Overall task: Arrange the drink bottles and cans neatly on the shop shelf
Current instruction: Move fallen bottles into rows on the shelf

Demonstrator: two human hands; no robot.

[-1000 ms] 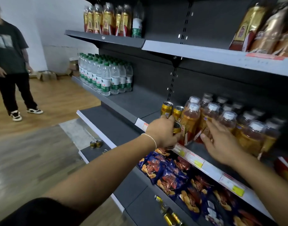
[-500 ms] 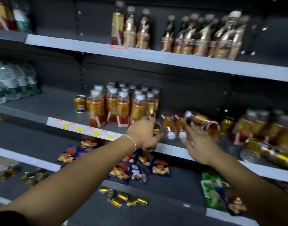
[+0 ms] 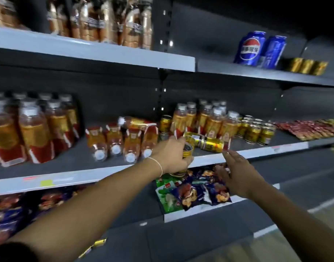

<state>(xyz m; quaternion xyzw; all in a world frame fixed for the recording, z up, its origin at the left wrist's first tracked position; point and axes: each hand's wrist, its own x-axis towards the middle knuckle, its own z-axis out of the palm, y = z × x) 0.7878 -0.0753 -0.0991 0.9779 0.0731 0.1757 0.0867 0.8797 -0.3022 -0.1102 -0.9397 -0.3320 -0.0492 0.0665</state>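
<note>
The gold can [image 3: 187, 150], gripped by the left hand [image 3: 170, 156], has been carried rightward to the toppled cans [image 3: 209, 142]; the right hand [image 3: 236, 172] is open beside them. Fallen bottles [image 3: 113, 140] left of them lie unsorted.

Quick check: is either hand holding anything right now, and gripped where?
The left hand grips a gold can round its side wall, with the top rim showing. The right hand is open and holds nothing.

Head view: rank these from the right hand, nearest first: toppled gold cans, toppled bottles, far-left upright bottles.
1. Toppled gold cans, just beyond the right hand.
2. Toppled bottles, mid-shelf, further left.
3. Upright bottles, far left end.
</note>
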